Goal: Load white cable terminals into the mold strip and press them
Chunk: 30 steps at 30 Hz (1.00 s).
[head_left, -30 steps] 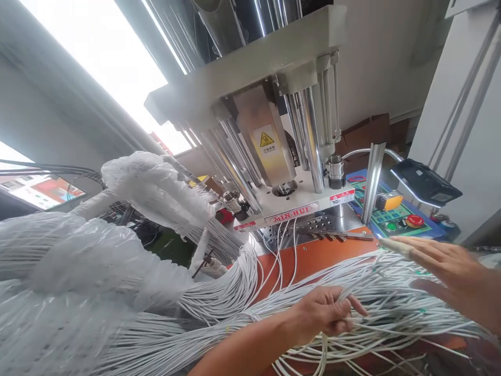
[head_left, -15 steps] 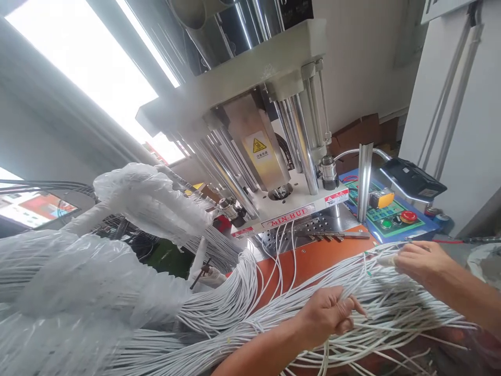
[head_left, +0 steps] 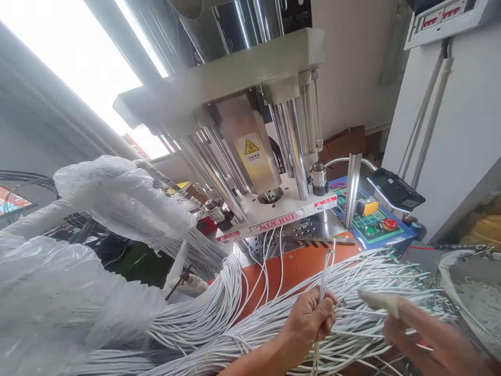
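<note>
My left hand [head_left: 313,316] is closed around a few white cables [head_left: 324,277], whose small green-marked ends stand up above the fist. A small metal connector [head_left: 341,303] pokes out beside its thumb. To the right, my right hand [head_left: 422,329] is apart from the left, blurred at the wrist, its fingers parted with nothing visible between them. A pale finger cot [head_left: 378,300] covers its index finger. Beneath both hands lies a thick spread of white cables [head_left: 270,318], many with green-marked ends [head_left: 426,284] at the right.
A moulding press [head_left: 274,216] stands behind the orange bench top [head_left: 254,274]. A metal strip [head_left: 329,241] lies by its base, and a control box [head_left: 381,227] sits right of it. Plastic-wrapped cable bundles [head_left: 78,292] fill the left. A lined container [head_left: 469,297] is at the right.
My right hand has left the cable ends and come down and nearer. Cable ends now stand upright from my left fist, which has shifted slightly left. The whole view has shifted too.
</note>
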Tool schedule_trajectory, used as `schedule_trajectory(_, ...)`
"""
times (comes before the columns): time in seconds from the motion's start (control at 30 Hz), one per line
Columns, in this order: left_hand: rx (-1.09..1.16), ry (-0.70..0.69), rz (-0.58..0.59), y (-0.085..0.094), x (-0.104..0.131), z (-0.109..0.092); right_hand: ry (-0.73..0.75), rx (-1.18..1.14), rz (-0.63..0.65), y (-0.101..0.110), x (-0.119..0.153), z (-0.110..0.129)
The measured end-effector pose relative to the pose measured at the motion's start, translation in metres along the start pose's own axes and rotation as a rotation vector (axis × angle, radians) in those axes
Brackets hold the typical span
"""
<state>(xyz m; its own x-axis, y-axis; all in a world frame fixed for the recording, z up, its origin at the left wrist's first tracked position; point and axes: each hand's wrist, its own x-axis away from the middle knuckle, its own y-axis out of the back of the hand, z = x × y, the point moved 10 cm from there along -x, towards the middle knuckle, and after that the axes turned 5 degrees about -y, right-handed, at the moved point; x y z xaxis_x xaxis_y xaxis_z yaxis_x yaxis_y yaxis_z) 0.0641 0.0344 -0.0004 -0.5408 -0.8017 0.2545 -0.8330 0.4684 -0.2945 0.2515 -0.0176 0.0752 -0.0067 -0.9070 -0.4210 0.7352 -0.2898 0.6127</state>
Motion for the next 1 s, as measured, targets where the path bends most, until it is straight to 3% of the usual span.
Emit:
schedule_trajectory(0.1, -0.091, -0.037, 0.004, -0.003, 0.002, -0.001, 0.083, -0.231, 0.099, -0.034, -0.003, 0.041)
schedule_trajectory(0.2, -0.166, -0.089, 0.002, -0.01, 0.007, -0.006, 0.126, -0.261, 0.095, -0.051, -0.014, 0.056)
schedule_trajectory(0.37, -0.211, -0.053, 0.007, -0.013, 0.019, -0.002, 0.106, -0.215, 0.041, -0.054, -0.016, 0.031)
schedule_trajectory(0.5, -0.194, -0.04, 0.007, -0.003, 0.034, -0.002, -0.14, -0.2, -0.036, -0.045, -0.02, -0.009)
schedule_trajectory(0.63, -0.147, -0.016, 0.007, 0.01, 0.05, 0.001, -0.075, -0.233, 0.012, -0.051, -0.032, -0.002)
schedule_trajectory(0.73, -0.059, 0.024, 0.04, 0.013, 0.059, 0.011, 0.029, -0.259, 0.127, -0.063, -0.039, 0.012)
schedule_trajectory(0.8, -0.035, 0.013, 0.056, 0.014, 0.063, 0.015, 0.023, -0.27, 0.25, -0.075, -0.042, 0.015)
schedule_trajectory(0.9, -0.047, 0.001, 0.048, 0.016, 0.067, 0.021, -0.111, -0.324, 0.453, -0.096, -0.043, 0.012)
schedule_trajectory(1.0, -0.066, 0.025, 0.026, 0.017, 0.069, 0.027, -0.278, -0.529, 0.645, -0.122, -0.033, 0.011)
